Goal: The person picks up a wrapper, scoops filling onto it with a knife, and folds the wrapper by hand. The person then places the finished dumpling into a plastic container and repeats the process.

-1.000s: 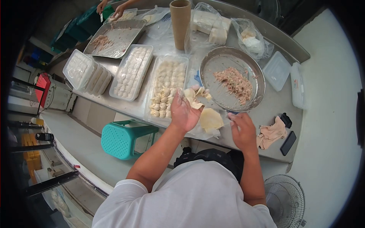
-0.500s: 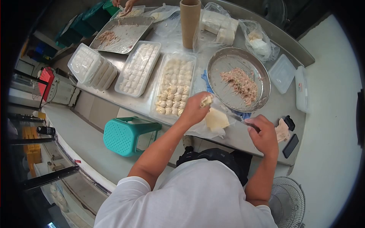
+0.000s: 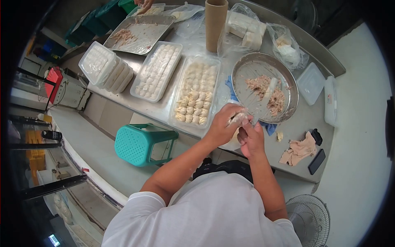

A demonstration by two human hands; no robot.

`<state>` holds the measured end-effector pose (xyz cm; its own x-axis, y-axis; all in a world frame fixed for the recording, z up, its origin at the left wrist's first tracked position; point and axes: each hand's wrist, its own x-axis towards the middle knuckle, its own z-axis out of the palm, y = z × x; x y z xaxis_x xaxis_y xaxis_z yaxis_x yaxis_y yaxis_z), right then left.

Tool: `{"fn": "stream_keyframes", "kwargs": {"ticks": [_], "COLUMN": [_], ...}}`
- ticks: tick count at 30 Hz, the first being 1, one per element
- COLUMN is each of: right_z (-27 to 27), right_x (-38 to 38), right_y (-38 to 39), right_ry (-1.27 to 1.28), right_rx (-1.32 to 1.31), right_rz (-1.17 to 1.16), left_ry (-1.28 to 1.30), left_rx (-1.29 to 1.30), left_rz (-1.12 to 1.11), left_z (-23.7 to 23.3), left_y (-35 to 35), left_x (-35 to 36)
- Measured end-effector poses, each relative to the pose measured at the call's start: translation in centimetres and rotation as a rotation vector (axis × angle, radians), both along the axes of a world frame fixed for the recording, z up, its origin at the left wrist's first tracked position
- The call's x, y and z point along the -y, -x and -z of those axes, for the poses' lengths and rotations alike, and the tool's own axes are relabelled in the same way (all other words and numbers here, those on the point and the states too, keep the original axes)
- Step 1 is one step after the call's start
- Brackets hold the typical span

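Observation:
My left hand [image 3: 227, 120] is closed around a dumpling [image 3: 238, 119], its pale dough partly hidden by the fingers. Right against it, my right hand [image 3: 252, 139] has its fingers curled at the dumpling and grips a thin spatula. The spatula's pale blade [image 3: 269, 91] points away over the round metal pan [image 3: 242, 96], above the minced filling [image 3: 257, 84]. A stack of dough wrappers [image 3: 233, 143] lies mostly hidden beneath my hands. To the left, a plastic tray [image 3: 174, 119] holds rows of finished dumplings [image 3: 193, 108].
More dumpling trays [image 3: 156, 76] and stacked containers [image 3: 105, 68] stand left. Behind are a metal tray [image 3: 144, 41], a cardboard tube [image 3: 216, 26] and bagged wrappers [image 3: 247, 29]. A cloth [image 3: 298, 150] and phone [image 3: 317, 161] lie right. Another person's hand [image 3: 145, 5] shows at the far end.
My right hand has moved left to meet my left hand at the dumpling, and the spatula blade has swung over the pan. The wrapper stack is now mostly covered. The view has shifted slightly.

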<state>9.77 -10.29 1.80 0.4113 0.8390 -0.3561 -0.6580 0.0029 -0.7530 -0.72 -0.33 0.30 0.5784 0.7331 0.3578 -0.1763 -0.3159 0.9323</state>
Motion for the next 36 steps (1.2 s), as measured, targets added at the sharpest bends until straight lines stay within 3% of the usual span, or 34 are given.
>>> {"fn": "stream_keyframes", "kwargs": {"ticks": [4, 7, 11, 12, 14, 18, 20, 23, 26, 29, 32, 34, 36], "right_z": [0.9, 0.4, 0.8, 1.4, 2.0, 2.8, 3.2, 3.4, 3.3, 3.1, 4.7, 7.1, 4.8], "right_x": [0.0, -0.2, 0.2, 0.6, 1.6, 3.5, 4.4, 5.5, 6.4, 7.2, 8.2, 7.9, 7.6], "right_y": [-0.1, 0.3, 0.0, -0.6, -1.5, -2.6, -2.9, -3.2, -3.9, -5.4, -8.7, -10.9, -12.4], "right_ry": [-0.016, 0.069, 0.138, 0.153, 0.171, 0.226, 0.233, 0.298, 0.297, 0.306, 0.422, 0.336, 0.429], "right_rx": [-0.093, -0.069, 0.043, 0.064, 0.083, 0.097, 0.105, 0.119, 0.168, 0.245, 0.495, 1.472, 1.582], "right_rz": [-0.014, -0.232, -0.248, -0.216, -0.181, -0.094, -0.067, -0.049, -0.015, 0.029, 0.088, 0.257, 0.156], "left_ry": [-0.204, -0.233, -0.272, -0.277, -0.313, -0.246, -0.463, -0.573, -0.497, -0.64, -0.469, -0.536, -0.614], "left_rx": [-0.175, -0.337, -0.593, -0.593, -0.826, -0.752, -0.87, -1.01, -1.113, -0.891, -0.673, -0.783, -0.803], "left_rz": [0.216, 0.28, 0.011, 0.011, 0.029, 0.091, 0.122, 0.182, 0.203, 0.11, 0.128, 0.177, 0.05], "left_z": [-1.0, 0.1, 1.5, 1.9, 2.3, 2.8, 3.5, 3.1, 2.8, 2.9, 4.1, 5.8, 5.7], "left_y": [3.2, 5.4, 9.7, 10.6, 11.7, 11.0, 10.7, 9.9, 9.5, 9.1, 8.0, 7.7, 8.0], "left_x": [-1.8, -5.2, -13.5, -15.3, -17.2, -16.6, -16.8, -16.7, -16.5, -15.9, -13.6, -13.0, -11.9]}}
